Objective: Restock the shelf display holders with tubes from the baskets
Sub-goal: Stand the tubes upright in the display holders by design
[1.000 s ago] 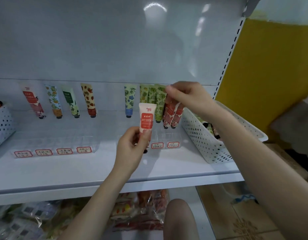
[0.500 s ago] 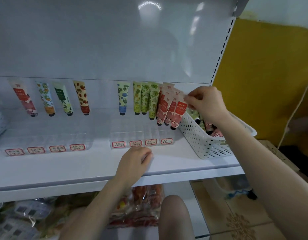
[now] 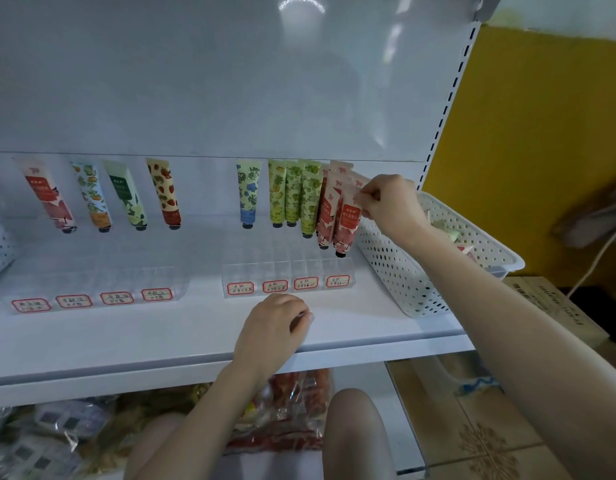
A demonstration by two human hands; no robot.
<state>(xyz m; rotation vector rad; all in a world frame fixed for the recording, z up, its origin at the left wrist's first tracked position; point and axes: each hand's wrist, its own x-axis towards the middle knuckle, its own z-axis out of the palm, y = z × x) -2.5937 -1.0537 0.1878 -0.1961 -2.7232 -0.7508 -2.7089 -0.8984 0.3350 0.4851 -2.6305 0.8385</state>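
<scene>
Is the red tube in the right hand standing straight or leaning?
Leaning. The red tube, pinched at its top by the right hand, slants, cap down over the clear holder.

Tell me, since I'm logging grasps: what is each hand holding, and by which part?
The right hand pinches the front red tube by its flat top end. The left hand holds nothing.
</scene>
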